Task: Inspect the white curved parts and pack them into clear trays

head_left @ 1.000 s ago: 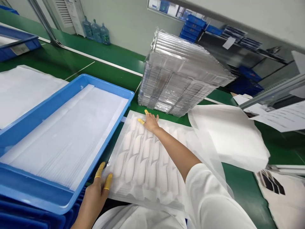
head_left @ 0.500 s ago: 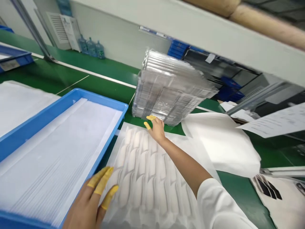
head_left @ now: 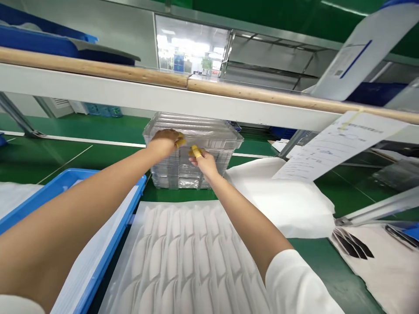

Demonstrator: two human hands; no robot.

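Observation:
A stack of clear plastic trays [head_left: 209, 135] stands on the green table, under a shelf rail. My left hand [head_left: 165, 141] rests curled on the stack's top near edge, yellow finger cots showing. Just right of it, my right hand [head_left: 203, 161] pinches the near edge of the upper trays. Both arms reach out over a white foam sheet [head_left: 186, 257] that covers a ribbed tray close to me.
A blue bin [head_left: 108, 244] lined with white foam sits at my left. A loose white foam sheet [head_left: 288, 205] lies right of the stack. Papers [head_left: 340, 144] hang from the wooden-edged shelf rail [head_left: 229, 93]. Dark parts [head_left: 353, 244] lie on white foam at the right.
My view has tilted up. My left hand left the near corner of the foam-covered tray and reached to the clear stack. My right hand rose from the foam onto the stack's edge.

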